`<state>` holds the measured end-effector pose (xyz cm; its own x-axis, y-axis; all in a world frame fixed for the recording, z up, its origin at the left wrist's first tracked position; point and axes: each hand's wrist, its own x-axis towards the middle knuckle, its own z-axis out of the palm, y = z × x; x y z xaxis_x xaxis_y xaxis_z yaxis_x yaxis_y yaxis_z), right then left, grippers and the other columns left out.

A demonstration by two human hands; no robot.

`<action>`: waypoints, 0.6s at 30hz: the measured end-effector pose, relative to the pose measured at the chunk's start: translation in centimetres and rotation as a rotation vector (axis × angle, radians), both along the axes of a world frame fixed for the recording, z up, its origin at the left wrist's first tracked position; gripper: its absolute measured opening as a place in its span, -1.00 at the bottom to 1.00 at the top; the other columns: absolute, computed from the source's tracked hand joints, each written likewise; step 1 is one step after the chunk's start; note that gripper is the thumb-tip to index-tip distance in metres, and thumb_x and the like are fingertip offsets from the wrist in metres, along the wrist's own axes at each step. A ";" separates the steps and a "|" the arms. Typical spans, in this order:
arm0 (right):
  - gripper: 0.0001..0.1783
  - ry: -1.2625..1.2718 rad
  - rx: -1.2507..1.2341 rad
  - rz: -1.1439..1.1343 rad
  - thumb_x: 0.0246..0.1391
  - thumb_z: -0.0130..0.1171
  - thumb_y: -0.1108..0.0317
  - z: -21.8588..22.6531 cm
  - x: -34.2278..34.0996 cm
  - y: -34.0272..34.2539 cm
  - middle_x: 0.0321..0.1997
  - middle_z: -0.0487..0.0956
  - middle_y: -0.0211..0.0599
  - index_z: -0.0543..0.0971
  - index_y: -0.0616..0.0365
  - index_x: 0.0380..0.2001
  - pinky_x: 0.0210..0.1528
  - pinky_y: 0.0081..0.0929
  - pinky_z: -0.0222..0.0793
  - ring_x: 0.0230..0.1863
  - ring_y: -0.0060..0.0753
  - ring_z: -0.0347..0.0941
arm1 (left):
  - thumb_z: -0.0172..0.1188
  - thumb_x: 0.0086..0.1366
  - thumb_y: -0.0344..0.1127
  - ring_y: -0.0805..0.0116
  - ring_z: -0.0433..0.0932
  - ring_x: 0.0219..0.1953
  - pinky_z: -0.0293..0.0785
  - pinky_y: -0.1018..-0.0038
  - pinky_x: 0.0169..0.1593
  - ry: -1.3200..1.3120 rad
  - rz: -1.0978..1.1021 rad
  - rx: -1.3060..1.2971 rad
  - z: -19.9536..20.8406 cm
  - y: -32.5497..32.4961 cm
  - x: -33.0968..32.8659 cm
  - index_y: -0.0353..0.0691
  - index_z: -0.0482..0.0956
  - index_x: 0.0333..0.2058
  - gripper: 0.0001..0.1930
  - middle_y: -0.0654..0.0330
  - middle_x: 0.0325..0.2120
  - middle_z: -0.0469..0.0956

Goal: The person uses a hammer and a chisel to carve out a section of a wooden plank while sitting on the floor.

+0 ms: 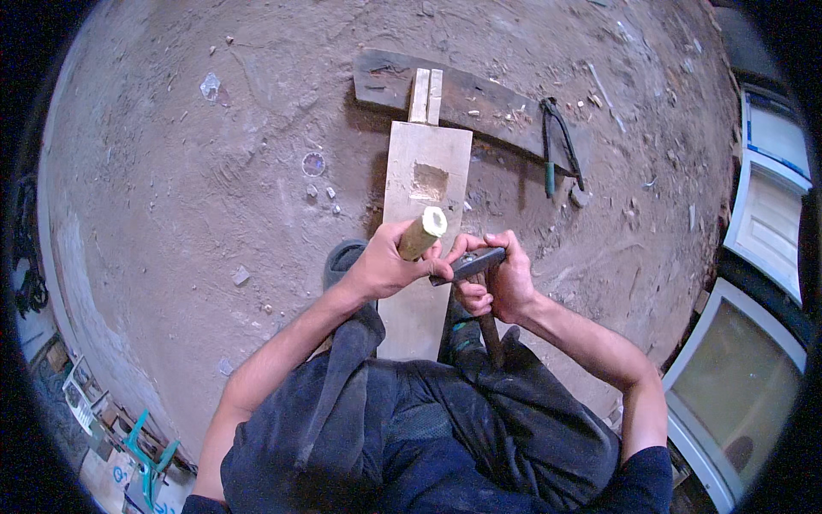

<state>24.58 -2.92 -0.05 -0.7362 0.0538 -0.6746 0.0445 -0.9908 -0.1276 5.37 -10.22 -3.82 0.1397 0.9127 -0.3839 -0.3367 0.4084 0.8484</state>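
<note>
My left hand is closed round a short, thick wooden handle with a pale, worn top end. Whatever its lower end carries is hidden. My right hand grips a hammer just below its dark metal head, the wooden shaft pointing down toward my lap. The fingertips of both hands come close together at the hammer head; whether they pinch something small there I cannot make out. Beneath the hands lies a pale wooden board between my legs, with a rough rectangular recess cut in it.
Two narrow prongs at the board's far end rest on a dark, weathered plank. Pincers with one green grip lean over that plank. Framed panels stand at the right; a turquoise object is at the lower left.
</note>
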 end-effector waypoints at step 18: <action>-0.38 -0.109 0.032 -0.125 0.10 -0.41 -0.18 -1.4 1.4 -2.0 -0.76 0.16 -0.43 0.43 0.14 -0.26 -0.75 -0.61 -0.13 -0.79 -0.59 -0.06 | 0.39 0.10 -0.28 0.63 0.44 -0.39 0.41 0.57 -0.31 0.079 -0.069 -0.020 -1.0 -0.7 1.4 -0.25 0.43 -0.41 -0.72 0.37 -0.51 0.44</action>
<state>26.01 -4.93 -1.41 -0.6451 0.1635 -0.7464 -0.0640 -0.9850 -0.1605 6.74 -10.94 -4.81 0.1709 0.8939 -0.4144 -0.2393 0.4456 0.8627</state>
